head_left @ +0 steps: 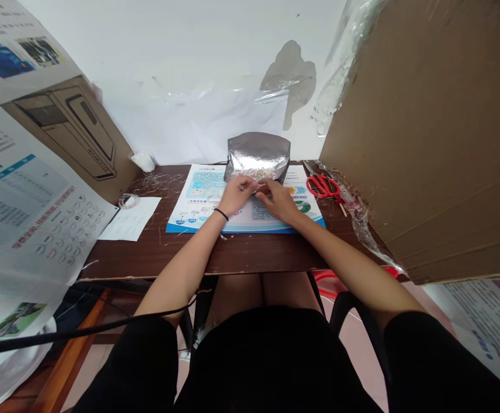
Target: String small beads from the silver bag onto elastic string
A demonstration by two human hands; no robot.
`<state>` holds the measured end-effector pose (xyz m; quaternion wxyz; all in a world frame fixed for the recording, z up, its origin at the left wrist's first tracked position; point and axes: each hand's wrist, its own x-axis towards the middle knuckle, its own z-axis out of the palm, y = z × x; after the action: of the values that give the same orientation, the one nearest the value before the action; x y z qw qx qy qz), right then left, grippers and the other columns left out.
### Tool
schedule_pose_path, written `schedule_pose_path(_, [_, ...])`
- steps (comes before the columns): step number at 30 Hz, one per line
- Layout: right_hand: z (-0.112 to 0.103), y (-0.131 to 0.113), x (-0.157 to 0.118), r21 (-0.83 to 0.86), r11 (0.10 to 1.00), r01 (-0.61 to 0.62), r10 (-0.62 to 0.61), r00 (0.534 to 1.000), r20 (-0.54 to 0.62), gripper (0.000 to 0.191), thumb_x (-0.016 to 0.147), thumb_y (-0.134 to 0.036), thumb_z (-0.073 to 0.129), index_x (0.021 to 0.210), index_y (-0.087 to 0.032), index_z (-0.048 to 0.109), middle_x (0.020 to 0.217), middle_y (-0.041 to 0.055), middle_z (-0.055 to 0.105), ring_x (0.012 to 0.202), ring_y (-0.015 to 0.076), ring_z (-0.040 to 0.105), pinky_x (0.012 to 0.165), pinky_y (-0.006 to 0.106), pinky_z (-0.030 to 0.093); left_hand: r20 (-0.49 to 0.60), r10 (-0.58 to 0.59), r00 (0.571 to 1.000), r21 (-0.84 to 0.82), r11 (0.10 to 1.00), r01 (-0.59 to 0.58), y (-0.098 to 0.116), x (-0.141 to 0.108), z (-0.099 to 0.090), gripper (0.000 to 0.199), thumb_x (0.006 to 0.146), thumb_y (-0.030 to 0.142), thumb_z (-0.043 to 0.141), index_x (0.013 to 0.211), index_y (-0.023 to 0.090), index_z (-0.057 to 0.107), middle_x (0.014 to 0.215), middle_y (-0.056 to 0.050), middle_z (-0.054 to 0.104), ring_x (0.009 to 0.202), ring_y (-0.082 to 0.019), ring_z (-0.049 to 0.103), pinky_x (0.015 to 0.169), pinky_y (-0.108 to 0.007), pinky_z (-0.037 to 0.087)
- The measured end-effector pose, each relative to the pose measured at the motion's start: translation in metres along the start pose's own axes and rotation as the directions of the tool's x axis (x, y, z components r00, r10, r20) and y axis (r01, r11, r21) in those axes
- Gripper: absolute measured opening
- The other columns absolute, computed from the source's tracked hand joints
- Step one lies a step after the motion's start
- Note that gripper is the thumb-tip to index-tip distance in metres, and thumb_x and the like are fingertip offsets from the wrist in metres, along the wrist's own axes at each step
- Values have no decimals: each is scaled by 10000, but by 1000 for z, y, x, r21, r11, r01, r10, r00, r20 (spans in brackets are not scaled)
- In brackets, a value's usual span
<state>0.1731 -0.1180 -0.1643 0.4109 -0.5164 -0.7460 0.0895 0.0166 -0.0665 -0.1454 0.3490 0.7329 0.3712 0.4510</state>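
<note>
My left hand [235, 195], with a dark band on its wrist, is closed, thumb and fingertips together. Facing it, almost touching, my right hand [278, 201] has its fingers bent in a pinch. Whatever lies between the fingertips is too small to make out. Both hands are at the front of a silver foil pouch [258, 148], where a heap of small pale, multicoloured beads [256, 172] shows. Under the hands lies a printed sheet [190, 207] with a blue border. Tiny bead-like bits [223, 237] sit near its lower edge.
Red-handled scissors [323, 185] lie right of the sheet, beside crumpled clear plastic [362, 221]. On the left are a white paper [132, 221], a beaded loop [128, 201], tangled clear thread [157, 183] and a white wad [143, 162]. Cardboard walls [430, 132] flank the brown table [258, 252].
</note>
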Motion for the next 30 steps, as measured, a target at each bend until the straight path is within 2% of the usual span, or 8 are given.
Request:
schedule_pose_path(2, [0, 2, 0, -12, 999, 42, -43, 999, -32, 284, 873, -329, 553, 1113, -176, 564, 991, 110, 681, 978, 276, 584, 838, 421, 437, 72, 22, 997, 94, 995, -29, -1, -3, 7, 119, 798, 213, 637, 698, 151, 646, 776, -25, 603, 754, -139, 531, 695, -263, 411])
schedule_pose_path(5, [-1, 4, 2, -27, 998, 59, -60, 997, -56, 260, 833, -267, 610, 1077, -185, 579, 925, 91, 691, 962, 278, 595, 869, 443, 438, 76, 28, 997, 129, 991, -38, -5, -4, 8, 173, 833, 279, 601, 736, 153, 670, 780, -32, 619, 756, -149, 541, 694, -277, 414])
schedule_pose_path(9, [-2, 3, 2, 125, 992, 23, -23, 1000, 0, 318, 797, -208, 638, 1103, -200, 557, 930, 59, 707, 906, 233, 650, 840, 393, 482, 80, 56, 995, 96, 993, -63, -6, -4, 5, 241, 845, 351, 587, 755, 151, 685, 757, -29, 626, 738, -150, 548, 705, -285, 416])
schedule_pose_path(12, [-2, 1, 1, 193, 981, -31, 32, 999, 0, 249, 828, -194, 588, 1075, -212, 568, 888, 29, 723, 824, 192, 677, 795, 340, 498, 105, 49, 993, 77, 995, -57, -4, -5, 5, 243, 850, 348, 582, 750, 150, 682, 767, -32, 640, 746, -150, 556, 719, -285, 421])
schedule_pose_path(15, [-4, 2, 2, 150, 988, -27, 30, 999, -19, 201, 852, -200, 566, 1048, -211, 607, 857, 20, 733, 786, 182, 678, 763, 314, 486, 110, 34, 993, 115, 992, -47, -4, -5, 6, 238, 863, 332, 568, 751, 149, 673, 778, -37, 646, 755, -150, 557, 732, -286, 425])
schedule_pose_path(17, [-6, 6, 3, 63, 998, -19, 21, 999, -31, 165, 867, -224, 562, 1008, -209, 647, 868, 30, 735, 792, 189, 674, 760, 312, 472, 54, 27, 998, 219, 975, -38, -6, -4, 6, 230, 873, 313, 554, 754, 149, 663, 765, -40, 639, 748, -156, 551, 730, -291, 424])
schedule_pose_path(21, [-9, 15, 7, -128, 991, -45, 34, 996, -83, 221, 916, -250, 497, 971, -213, 708, 809, 36, 717, 770, 194, 648, 765, 315, 440, -62, 61, 996, 523, 852, -20, -14, -3, 2, 219, 887, 266, 526, 752, 156, 658, 779, -70, 640, 810, -199, 556, 772, -328, 424])
schedule_pose_path(30, [-10, 8, 7, -350, 933, -79, 86, 996, 6, 279, 930, -267, 444, 1000, -193, 704, 850, 92, 681, 817, 224, 590, 750, 328, 379, 158, 33, 987, 759, 635, -143, -16, -4, 6, 269, 908, 238, 473, 947, 179, 732, 971, -108, 669, 1024, -272, 554, 863, -361, 430])
